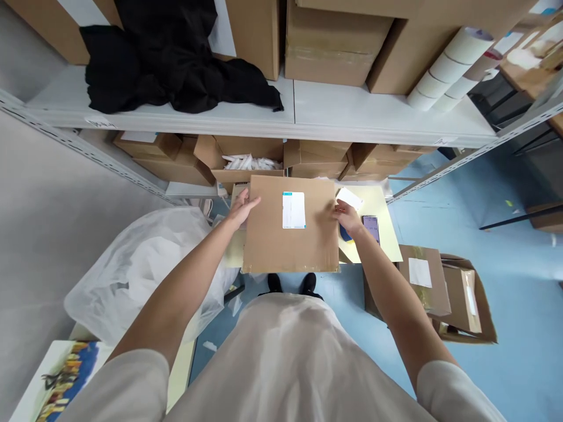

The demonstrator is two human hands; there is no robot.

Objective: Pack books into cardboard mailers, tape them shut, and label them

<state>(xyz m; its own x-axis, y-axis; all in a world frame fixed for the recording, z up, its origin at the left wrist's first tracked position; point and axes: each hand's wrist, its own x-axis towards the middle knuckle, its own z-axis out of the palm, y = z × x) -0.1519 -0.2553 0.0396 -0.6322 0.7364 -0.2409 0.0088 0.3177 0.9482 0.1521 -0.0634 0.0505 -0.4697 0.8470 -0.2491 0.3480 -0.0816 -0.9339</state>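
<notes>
A flat-lying cardboard box (290, 252) with a white label (294, 210) on its upper face is in front of me, at the small cream table (382, 217). My left hand (241, 209) is at the box's left edge, thumb stretched over the rim and fingers along the side. On the opposite edge, my right hand (346, 215) grips with curled fingers; its fingertips are partly hidden. A white paper (349, 198) lies just beyond the right hand, and a phone (371, 227) lies beside that wrist. A blue round item (345, 233) shows partly beside the box.
Above the table runs a grey shelf (352, 117) with cartons, black cloth (176, 64) and tape rolls (453, 67). An open carton (248, 174) of white packets stands below it. A large plastic bag (136, 269) is at left; cartons (424, 278) stand on the floor at right.
</notes>
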